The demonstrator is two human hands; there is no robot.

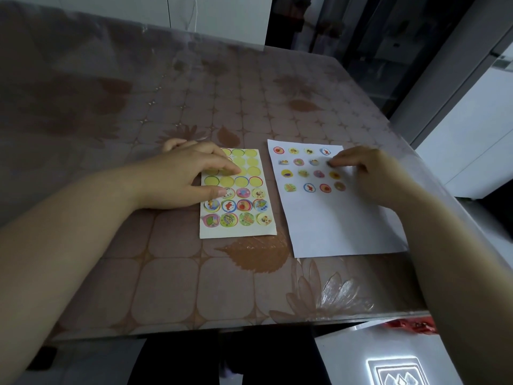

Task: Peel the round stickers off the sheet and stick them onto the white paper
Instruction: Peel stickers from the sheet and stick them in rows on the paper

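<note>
While flat, sticker sheet (238, 231) lengthwise away.

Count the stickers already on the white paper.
15 stickers on the white paper: rows of four, three, four, four from the top. The right hand may hide a sixteenth.

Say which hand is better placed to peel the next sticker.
Probably left: the left hand rests on the sticker sheet, thumb beside the top unpeeled row; the right hand is fingertips-down on the white paper.
</note>
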